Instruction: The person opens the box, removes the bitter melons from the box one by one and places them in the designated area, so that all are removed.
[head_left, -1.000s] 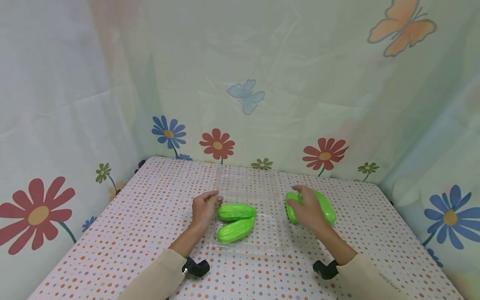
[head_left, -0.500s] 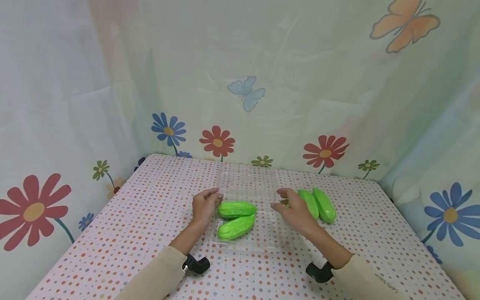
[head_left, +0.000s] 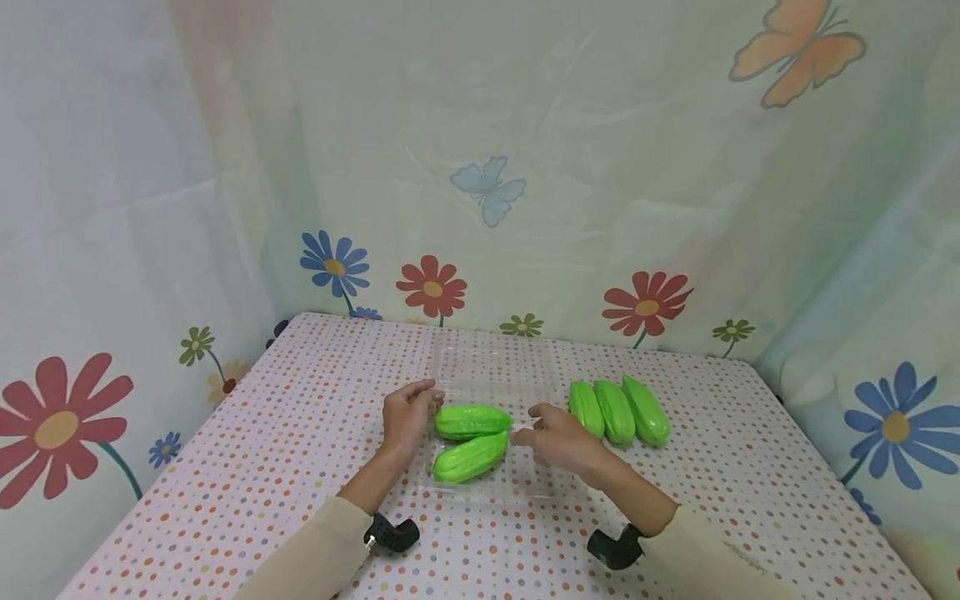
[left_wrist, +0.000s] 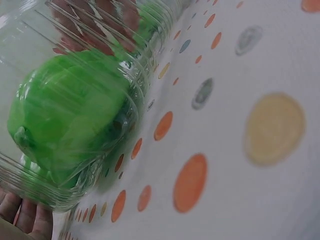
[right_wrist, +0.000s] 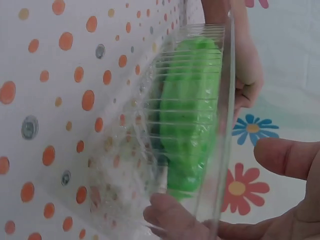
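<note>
An open clear plastic clamshell box (head_left: 534, 467) lies on the table, its lid (head_left: 495, 358) folded back toward the far side. Two bright green, ridged gourds, an upper one (head_left: 471, 422) and a lower one (head_left: 470, 457), lie in the box's left half. At the left wall my left hand (head_left: 405, 421) holds the box's edge with curled fingers. My right hand (head_left: 562, 442) hovers over the box's right half, thumb and fingers apart, holding nothing. In the right wrist view, its thumb (right_wrist: 285, 157) and fingers are near the end of a gourd (right_wrist: 190, 110), partly behind the clear wall.
Three more green gourds (head_left: 615, 412) lie side by side on the dotted tablecloth (head_left: 315, 467), right of the box. A flowered curtain (head_left: 375, 167) stands round the back and sides of the table. Each wrist wears a black camera (head_left: 617, 547).
My right hand has moved left from the gourds on the right to over the box, leaving those three on the table. The left hand has stayed at the box's left edge.
</note>
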